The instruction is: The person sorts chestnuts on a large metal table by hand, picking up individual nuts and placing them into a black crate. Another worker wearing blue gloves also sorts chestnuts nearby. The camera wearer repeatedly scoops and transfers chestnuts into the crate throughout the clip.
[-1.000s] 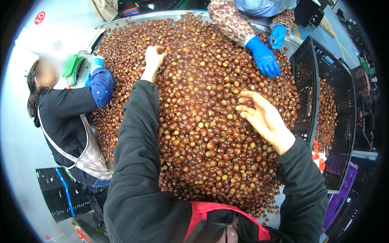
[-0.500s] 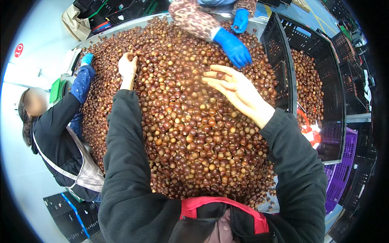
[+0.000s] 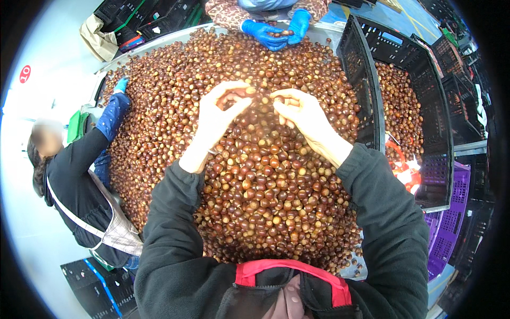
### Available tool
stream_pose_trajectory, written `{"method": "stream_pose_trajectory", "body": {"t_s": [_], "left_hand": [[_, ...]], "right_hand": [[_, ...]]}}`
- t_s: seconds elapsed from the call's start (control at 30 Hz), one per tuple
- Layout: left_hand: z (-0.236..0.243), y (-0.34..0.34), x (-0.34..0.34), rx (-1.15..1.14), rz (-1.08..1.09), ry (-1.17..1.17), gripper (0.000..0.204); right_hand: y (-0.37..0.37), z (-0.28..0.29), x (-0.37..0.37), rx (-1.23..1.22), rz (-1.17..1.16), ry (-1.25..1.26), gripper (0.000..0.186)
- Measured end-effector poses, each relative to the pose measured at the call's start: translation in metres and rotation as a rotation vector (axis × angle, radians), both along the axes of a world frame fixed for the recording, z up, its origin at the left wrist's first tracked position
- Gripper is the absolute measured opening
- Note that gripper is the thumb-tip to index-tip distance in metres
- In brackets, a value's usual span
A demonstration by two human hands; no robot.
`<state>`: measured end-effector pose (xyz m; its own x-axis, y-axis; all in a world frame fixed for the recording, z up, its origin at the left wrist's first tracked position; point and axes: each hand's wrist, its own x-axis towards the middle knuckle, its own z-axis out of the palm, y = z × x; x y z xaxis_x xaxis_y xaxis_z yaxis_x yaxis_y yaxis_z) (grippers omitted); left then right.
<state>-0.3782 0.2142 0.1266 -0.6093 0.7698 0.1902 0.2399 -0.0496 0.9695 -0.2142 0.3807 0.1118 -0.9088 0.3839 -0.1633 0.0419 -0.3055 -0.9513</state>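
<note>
A broad heap of glossy brown chestnuts (image 3: 271, 181), some with pale tan patches, covers the table in front of me. Above its middle, my left hand (image 3: 220, 114) is curled, with a pale-sided chestnut (image 3: 250, 91) between fingertips and thumb. Facing it a short gap away, my right hand (image 3: 305, 114) pinches a dark chestnut (image 3: 279, 99) between thumb and fingers. Whether more nuts lie inside either palm is hidden.
Across the table, a co-worker's blue-gloved hands (image 3: 271, 36) hold chestnuts. Another co-worker's gloved hand (image 3: 121, 85) reaches into the heap at left. A black crate (image 3: 378, 101) with chestnuts stands at right, near a purple crate (image 3: 450, 223). The table's metal rim (image 3: 180, 36) runs behind.
My left hand has come right and nearer, toward my right hand, which has turned and closed round a chestnut. The far co-worker's gloved hands have drawn back together at the table's far edge.
</note>
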Motion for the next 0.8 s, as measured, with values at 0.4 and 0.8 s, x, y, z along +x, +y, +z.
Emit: {"method": "stream_pose_trajectory", "body": {"t_s": [0.4, 0.8], "left_hand": [[-0.030, 0.024, -0.119, -0.072, 0.030, 0.333, 0.032], [-0.112, -0.003, -0.229, -0.464, -0.065, 0.273, 0.042]], "right_hand": [[0.013, -0.001, 0.004, -0.508, 0.080, -0.104, 0.040], [0.025, -0.001, 0.000, -0.357, -0.138, -0.092, 0.030]]}}
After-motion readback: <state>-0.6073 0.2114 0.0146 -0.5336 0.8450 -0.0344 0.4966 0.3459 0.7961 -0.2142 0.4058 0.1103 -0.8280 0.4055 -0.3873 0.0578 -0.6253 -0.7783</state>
